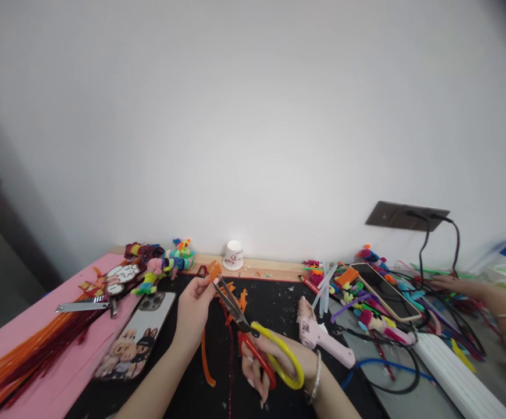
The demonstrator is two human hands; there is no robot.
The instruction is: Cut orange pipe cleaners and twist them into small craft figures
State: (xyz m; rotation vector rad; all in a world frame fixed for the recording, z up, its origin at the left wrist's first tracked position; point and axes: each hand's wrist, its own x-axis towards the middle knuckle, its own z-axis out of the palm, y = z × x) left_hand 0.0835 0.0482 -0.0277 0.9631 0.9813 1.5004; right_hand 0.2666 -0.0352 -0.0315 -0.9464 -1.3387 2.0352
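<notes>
The left hand [194, 308], left of the pink glue gun [323, 340], is closed in a pinch, fingertips gripping a short orange pipe cleaner piece [213, 271]. That piece sticks up just above the fingertips, farther from the person than the glue gun and well to its left. The right hand [274, 364], just left of the glue gun and nearer the person, grips a pair of scissors [253, 334] with its fingers through the yellow and red handle loops. The blades slant up and left from the glue gun's side, and their tips end just beside the orange piece; whether they touch it cannot be told. More orange strips [207, 364] lie on the black mat [279, 308] between the two hands. A phone in a cartoon case [137, 340] lies well left of the glue gun, beyond the left hand. A white paper cup [234, 255] stands behind, by the wall. Well right of the glue gun, another person's hand [449, 283] rests among cables and coloured pipe cleaners.
</notes>
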